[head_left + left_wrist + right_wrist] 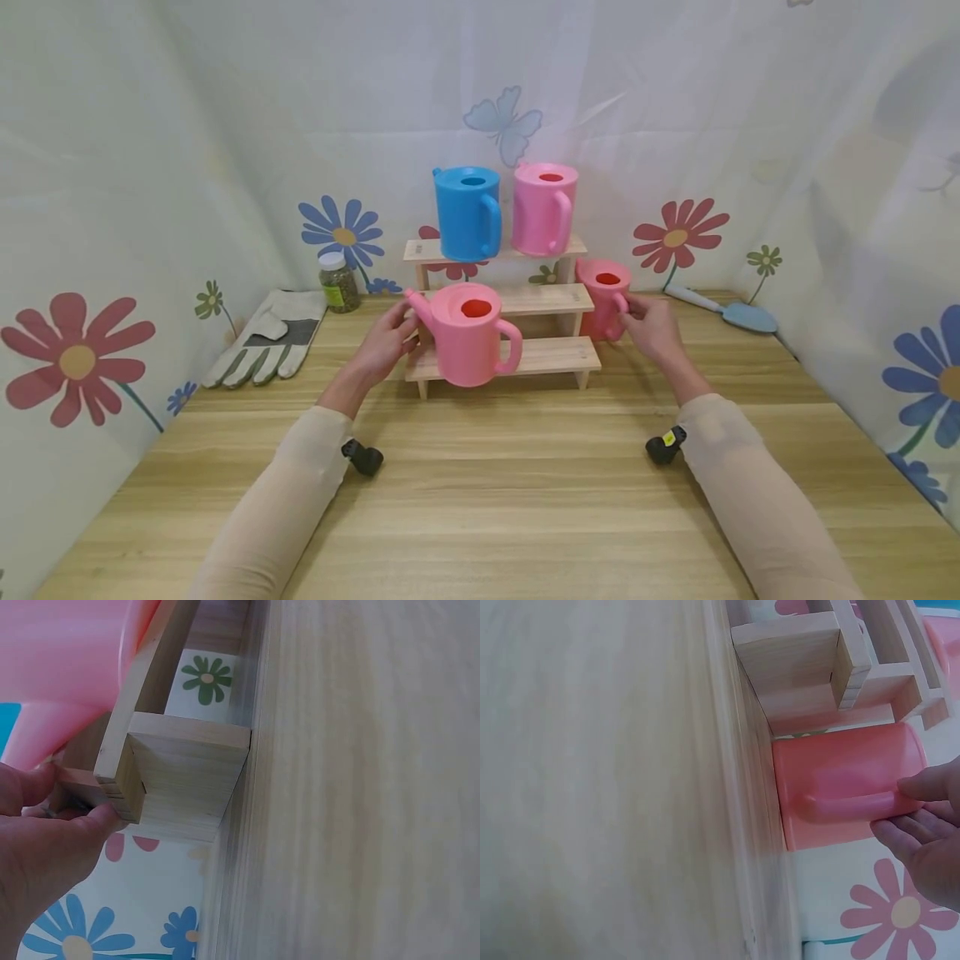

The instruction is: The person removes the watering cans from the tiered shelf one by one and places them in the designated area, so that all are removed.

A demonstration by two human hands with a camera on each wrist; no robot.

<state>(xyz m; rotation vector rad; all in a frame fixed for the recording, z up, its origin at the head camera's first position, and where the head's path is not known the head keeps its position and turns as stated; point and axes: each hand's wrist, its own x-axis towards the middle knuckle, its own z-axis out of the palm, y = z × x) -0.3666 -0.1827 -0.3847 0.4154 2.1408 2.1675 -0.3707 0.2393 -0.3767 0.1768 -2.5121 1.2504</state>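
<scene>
Head view: the left hand (386, 340) pinches the wooden stand's (551, 357) left end beside the front pink can (468, 333); further right, the right hand (651, 327) grips the handle of the small pink can (603, 293) on the table (480, 500), just beside that stand's right end

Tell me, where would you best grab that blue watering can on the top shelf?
By its handle: the blue watering can stands upright with the looped handle facing forward-right, toward the viewer. Come from the front, probably with the right hand, minding the pink can beside it.
</scene>
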